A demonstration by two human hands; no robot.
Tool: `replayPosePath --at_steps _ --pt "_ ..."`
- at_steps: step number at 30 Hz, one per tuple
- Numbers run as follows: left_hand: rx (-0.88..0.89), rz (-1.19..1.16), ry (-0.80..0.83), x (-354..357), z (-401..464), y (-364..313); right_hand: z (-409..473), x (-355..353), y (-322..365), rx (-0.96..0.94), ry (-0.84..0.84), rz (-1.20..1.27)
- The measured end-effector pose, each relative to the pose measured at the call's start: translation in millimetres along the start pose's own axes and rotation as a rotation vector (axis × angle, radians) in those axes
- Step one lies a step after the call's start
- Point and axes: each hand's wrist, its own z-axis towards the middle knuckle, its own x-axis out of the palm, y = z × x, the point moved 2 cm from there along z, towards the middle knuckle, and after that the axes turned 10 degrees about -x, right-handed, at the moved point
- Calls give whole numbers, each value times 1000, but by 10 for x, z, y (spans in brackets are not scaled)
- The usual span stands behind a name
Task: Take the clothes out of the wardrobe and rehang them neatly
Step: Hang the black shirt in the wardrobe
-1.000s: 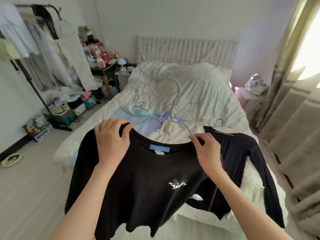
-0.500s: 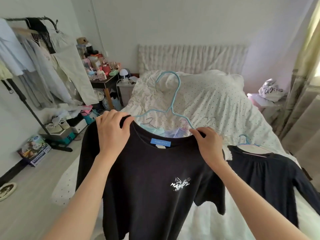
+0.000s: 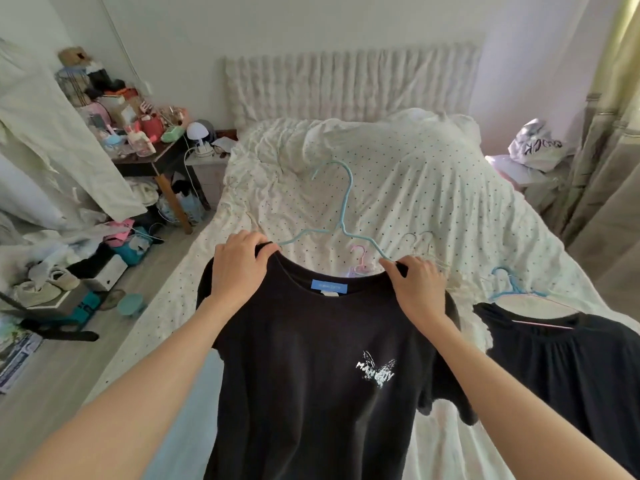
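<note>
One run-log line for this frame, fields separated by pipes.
stage: shirt on hanger | left hand: grips black T-shirt shoulder | right hand: grips other shoulder | blue hanger: in collar, hook up | below: bed

I am holding a black T-shirt (image 3: 311,375) up on a light blue hanger (image 3: 343,216) over the bed (image 3: 433,188), my left hand (image 3: 239,268) and right hand (image 3: 415,289) gripping its shoulders.
</note>
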Motion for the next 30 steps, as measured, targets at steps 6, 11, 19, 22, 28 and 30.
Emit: replayPosePath --at_steps 6,11,19,22,28,30 --pt "-4 170 222 1372 708 219 625 1027 -880 93 130 57" --pt "8 298 277 2236 1167 306 1164 1690 -1395 151 158 74" --pt "13 346 398 3484 1479 631 1354 2595 -2124 290 255 77" --pt "-23 361 446 3908 1341 785 1243 2868 -2357 257 298 61" --pt "-78 334 553 4309 1116 940 1053 3090 -2587 224 389 -10" --pt "-78 325 631 4345 1115 959 1047 3081 -2603 227 408 -29"
